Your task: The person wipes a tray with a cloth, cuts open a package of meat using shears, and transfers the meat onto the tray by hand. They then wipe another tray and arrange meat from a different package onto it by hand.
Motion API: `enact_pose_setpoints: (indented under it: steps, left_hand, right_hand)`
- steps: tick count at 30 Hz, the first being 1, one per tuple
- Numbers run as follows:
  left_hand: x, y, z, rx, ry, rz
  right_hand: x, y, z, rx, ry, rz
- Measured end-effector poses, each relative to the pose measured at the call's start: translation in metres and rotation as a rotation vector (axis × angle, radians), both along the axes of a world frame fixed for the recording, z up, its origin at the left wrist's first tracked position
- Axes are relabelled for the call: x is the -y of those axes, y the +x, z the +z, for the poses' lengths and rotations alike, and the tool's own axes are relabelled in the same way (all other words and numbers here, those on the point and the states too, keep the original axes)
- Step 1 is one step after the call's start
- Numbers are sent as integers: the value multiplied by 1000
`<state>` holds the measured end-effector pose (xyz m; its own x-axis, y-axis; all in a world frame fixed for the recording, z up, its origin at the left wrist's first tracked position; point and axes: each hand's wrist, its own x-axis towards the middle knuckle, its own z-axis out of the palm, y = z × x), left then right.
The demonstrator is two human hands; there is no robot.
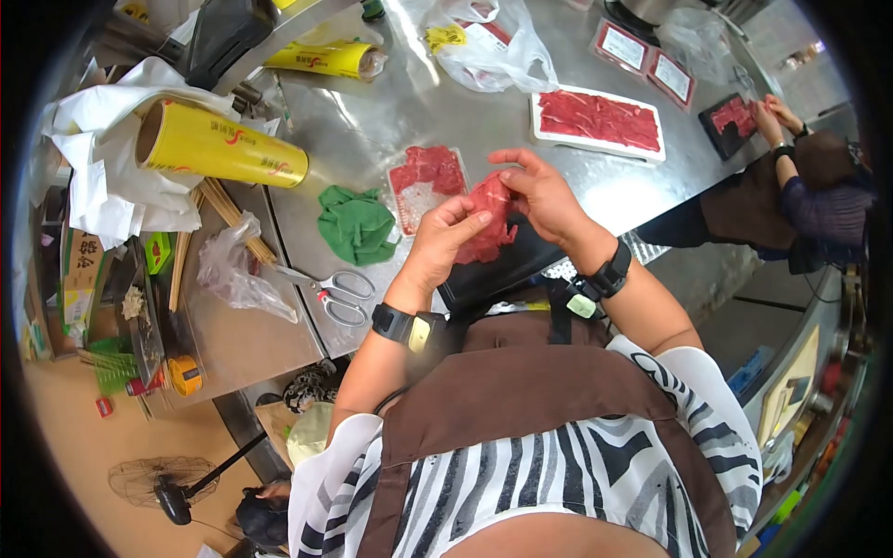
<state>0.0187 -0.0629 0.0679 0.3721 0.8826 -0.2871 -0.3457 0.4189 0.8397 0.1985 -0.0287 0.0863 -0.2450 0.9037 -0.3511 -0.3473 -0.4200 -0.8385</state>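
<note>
A thin slice of raw red meat (486,228) hangs between my two hands above a black tray (474,282). My left hand (435,237) pinches its left side between thumb and fingers. On the upper right edge, my right hand (542,197) grips the same slice, with the index finger stretched out. Just left of the hands, a clear plastic tray (403,220) holds more red meat slices (428,170). A green cloth (356,225) lies crumpled beside that tray. Grey-handled scissors (337,296) rest on the metal table near my left wrist.
A white tray of meat (600,124) stands at the back right, near packaged meat (625,48) and a white plastic bag (491,46). Yellow film rolls (223,144) and wooden skewers (233,219) lie left. At far right, another person's hands (777,119) handle meat over a black board (728,144).
</note>
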Motion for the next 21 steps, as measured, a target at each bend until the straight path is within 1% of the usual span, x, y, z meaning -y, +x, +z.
enact_pose_setpoints:
  steps: [2,3,4,5,6,8,10,12,14,18,20,21]
  left_hand:
    - [1,0,0,12,-13,-11]
    - [2,1,0,-35,-14,-12]
    - [2,1,1,-83,-14,-14]
    - [2,2,3,-85,-16,-18]
    - [2,4,6,-95,-32,-32]
    - [3,6,8,-106,-49,-57]
    - [2,5,9,-166,2,-112]
    - [3,1,5,-135,-27,-138]
    - [2,-2,2,-104,-57,-165]
    - [1,1,6,-95,-115,-91]
    - [1,5,6,-98,-127,-62]
    - [1,7,5,-159,-60,-70]
  right_hand:
    - [0,11,-15,-129,-70,21]
    - [3,13,-11,-130,-71,19]
    - [6,15,-3,-113,-96,74]
    - [9,17,2,-95,-122,128]
    - [10,17,-2,-97,-123,121]
    - [13,20,-12,194,93,338]
    - [10,26,-13,205,55,322]
    - [8,31,-15,215,19,310]
    - [9,34,-18,52,-7,203]
    - [15,38,-9,49,-53,103]
    - [17,43,-7,215,-45,120]
    - [16,47,-8,215,-46,118]
